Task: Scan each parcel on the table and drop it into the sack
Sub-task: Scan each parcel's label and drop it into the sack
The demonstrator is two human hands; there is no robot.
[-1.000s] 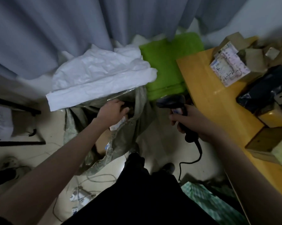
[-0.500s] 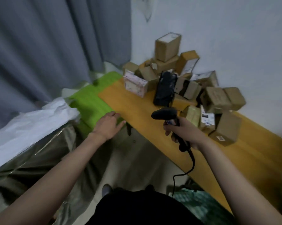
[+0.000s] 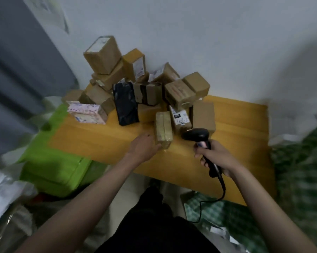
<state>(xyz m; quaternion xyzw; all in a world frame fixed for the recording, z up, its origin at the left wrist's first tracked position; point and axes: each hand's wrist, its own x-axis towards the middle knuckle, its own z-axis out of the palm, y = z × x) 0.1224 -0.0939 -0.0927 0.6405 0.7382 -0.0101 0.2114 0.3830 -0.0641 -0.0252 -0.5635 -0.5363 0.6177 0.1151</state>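
Observation:
A pile of brown cardboard parcels (image 3: pixel 179 92) sits at the back of the orange table (image 3: pixel 103 139), against the white wall. A black plastic parcel (image 3: pixel 125 105) leans in the pile and a pale patterned box (image 3: pixel 86 112) lies at its left. My left hand (image 3: pixel 145 146) reaches over the table with fingers apart, touching the near end of a small taped brown parcel (image 3: pixel 163 129). My right hand (image 3: pixel 211 156) grips a black handheld scanner (image 3: pixel 197 135) whose head points toward the parcels. Only an edge of the sack (image 3: pixel 6 218) shows at the lower left.
A bright green box (image 3: pixel 51 161) stands left of the table. Grey curtain (image 3: pixel 17 73) hangs at the left. A green checked bag (image 3: pixel 300 179) lies at the right and below the table. The scanner's cable (image 3: pixel 221 194) hangs down past the table's front edge.
My view swung from the sack to the table. My left hand left the sack, empty, and moved right to the small taped parcel. The scanner stayed in my right hand.

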